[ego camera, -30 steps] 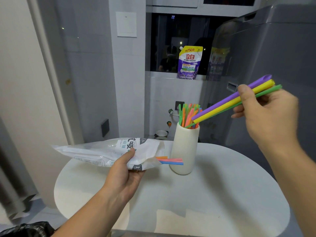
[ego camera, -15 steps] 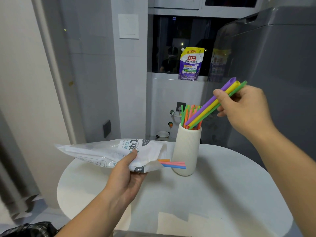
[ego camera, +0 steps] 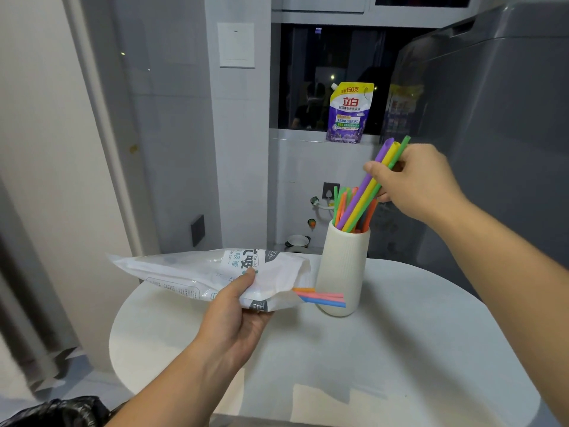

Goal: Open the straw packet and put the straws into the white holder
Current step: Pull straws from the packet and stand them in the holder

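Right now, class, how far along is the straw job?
Done: the packet is open and several straws stand in the white holder. In hand: the right hand holds three more straws, tips inside it. Left: a few straws poke from the packet, gripped by the left hand.

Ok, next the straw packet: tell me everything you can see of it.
The straw packet is a crinkled plastic bag, white with clear patches, printed text and a dark band near its mouth. It lies roughly level above the round white table, not resting on it. The left hand grips it from below, thumb on top. Its open end faces the white holder. Three straws, orange, pink and blue, stick out across the holder's lower wall; contact is unclear.
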{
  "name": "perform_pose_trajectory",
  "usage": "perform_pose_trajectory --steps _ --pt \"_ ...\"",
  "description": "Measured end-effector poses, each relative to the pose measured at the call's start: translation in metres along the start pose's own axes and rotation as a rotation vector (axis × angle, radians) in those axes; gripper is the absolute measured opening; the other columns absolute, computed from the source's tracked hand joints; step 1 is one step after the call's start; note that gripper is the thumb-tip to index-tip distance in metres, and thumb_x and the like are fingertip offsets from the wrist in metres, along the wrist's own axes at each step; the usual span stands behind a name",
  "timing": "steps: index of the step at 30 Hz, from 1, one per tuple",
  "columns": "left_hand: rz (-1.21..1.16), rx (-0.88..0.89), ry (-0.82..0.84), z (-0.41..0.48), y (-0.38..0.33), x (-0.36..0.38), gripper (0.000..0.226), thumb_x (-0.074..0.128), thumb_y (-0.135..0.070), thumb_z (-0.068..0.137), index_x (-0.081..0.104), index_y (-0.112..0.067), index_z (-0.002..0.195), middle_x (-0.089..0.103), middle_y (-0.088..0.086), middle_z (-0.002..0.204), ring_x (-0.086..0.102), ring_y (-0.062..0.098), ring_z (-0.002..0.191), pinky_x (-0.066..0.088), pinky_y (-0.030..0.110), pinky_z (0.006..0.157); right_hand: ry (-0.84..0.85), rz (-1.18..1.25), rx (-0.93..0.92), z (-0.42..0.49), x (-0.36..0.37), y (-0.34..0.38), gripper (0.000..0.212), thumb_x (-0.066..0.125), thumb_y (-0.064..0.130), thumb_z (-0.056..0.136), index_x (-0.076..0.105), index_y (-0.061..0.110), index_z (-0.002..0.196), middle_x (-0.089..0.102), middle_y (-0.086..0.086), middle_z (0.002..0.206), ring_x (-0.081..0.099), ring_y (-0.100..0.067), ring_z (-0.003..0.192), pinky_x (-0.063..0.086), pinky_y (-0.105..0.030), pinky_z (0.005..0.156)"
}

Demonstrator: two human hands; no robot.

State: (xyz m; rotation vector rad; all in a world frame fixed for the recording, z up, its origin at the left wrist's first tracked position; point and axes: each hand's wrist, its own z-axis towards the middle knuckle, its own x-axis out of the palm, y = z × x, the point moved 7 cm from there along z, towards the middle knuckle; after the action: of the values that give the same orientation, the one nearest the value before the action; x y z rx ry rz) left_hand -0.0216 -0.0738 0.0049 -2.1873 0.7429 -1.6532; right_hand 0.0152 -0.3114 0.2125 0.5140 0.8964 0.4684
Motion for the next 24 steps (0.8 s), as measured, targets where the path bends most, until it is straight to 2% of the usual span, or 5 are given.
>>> perform_pose_trajectory --steps 7,11,15,19,24 --pt "-0.003 -0.003 0.006 0.001 0.001 0.001 0.019 0.057 -0.009 0.099 0.065 0.0 0.114 0.079 0.016 0.103 0.078 0.026 0.085 0.065 0.04 0.068 0.15 -0.148 0.033 0.008 0.04 -0.016 0.036 0.064 0.048 0.09 0.067 0.012 0.099 0.069 -0.007 0.09 0.067 -0.016 0.074 0.051 -0.025 0.059" --pt "0.005 0.0 0.016 0.0 0.001 0.002 0.018 0.056 -0.009 0.1 0.065 0.0 0.112 0.08 0.016 0.1 0.079 0.026 0.083 0.065 0.041 0.069 0.099 -0.191 0.026 0.009 0.048 -0.023 0.051 0.071 0.052 0.082 0.062 0.017 0.118 0.066 -0.007 0.113 0.067 -0.022 0.094 0.058 -0.036 0.074" --pt "0.008 -0.001 0.016 0.002 0.0 0.0 0.02 0.056 -0.009 0.1 0.065 0.0 0.115 0.079 0.016 0.106 0.078 0.026 0.089 0.065 0.041 0.071 0.057 -0.112 -0.09 0.004 0.046 -0.013 0.082 0.074 0.044 0.083 0.03 0.027 0.15 0.045 -0.004 0.146 0.048 -0.026 0.131 0.051 -0.052 0.099" --pt "-0.01 -0.007 0.023 0.0 0.001 0.002 0.017 0.056 -0.008 0.1 0.065 0.0 0.111 0.079 0.016 0.101 0.079 0.026 0.082 0.065 0.04 0.063 0.21 -0.394 -0.254 -0.01 0.062 -0.005 0.046 0.042 0.036 0.103 0.044 0.016 0.145 0.044 -0.007 0.151 0.037 -0.028 0.139 0.034 -0.048 0.11" --pt "-0.001 -0.012 0.015 0.001 0.001 0.001 0.019 0.056 -0.009 0.1 0.065 0.0 0.113 0.079 0.016 0.104 0.078 0.026 0.087 0.065 0.039 0.064 0.2 -0.376 -0.302 -0.02 0.06 -0.006 0.051 0.04 0.036 0.104 0.036 0.014 0.15 0.037 -0.006 0.157 0.029 -0.027 0.145 0.027 -0.045 0.115"
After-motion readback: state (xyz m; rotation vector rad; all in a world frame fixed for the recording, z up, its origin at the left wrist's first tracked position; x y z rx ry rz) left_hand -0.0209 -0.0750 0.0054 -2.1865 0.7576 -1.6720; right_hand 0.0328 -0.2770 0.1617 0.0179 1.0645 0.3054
